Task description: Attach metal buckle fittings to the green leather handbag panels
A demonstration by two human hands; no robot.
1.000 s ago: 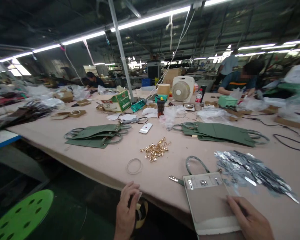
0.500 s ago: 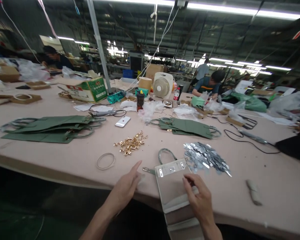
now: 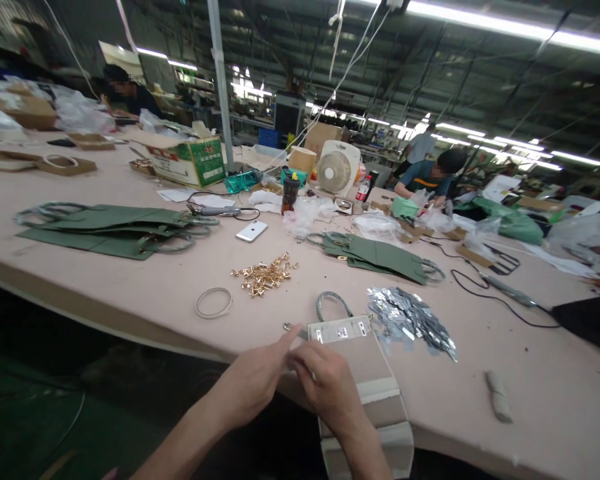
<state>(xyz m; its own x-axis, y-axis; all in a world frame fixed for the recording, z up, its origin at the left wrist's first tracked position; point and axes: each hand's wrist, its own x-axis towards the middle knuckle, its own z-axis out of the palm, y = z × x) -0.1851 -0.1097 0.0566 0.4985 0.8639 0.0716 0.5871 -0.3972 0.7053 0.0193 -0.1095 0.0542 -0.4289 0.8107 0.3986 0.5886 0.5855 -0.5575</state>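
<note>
My left hand [image 3: 260,373] is over the table's front edge, its index finger stretched out and the other fingers curled. Against it, my right hand [image 3: 327,380] closes its fingertips in a pinch; whatever is between the hands is too small or hidden to make out. Under and beside my right hand lies an unfolded bag piece [image 3: 367,360], beige side up, its lower end hanging over the edge. Shiny metal plates [image 3: 342,333] sit along its top, and a grey-green handle loop [image 3: 333,297] sticks out beyond. A strap with a metal end [image 3: 291,327] reaches out at its left.
Gold-coloured metal fittings [image 3: 264,275] and silver metal plates [image 3: 410,317] lie in piles. Green bag pieces [image 3: 115,230] are stacked left, others [image 3: 380,257] right. A coiled cord [image 3: 214,303], a phone [image 3: 251,231], a cloth roll [image 3: 499,397] and a fan [image 3: 336,168] are around. Co-workers sit across.
My right hand has moved left from the bag piece to meet my left hand. The fingers of both hands now come together beside the strap. The view has shifted slightly.
</note>
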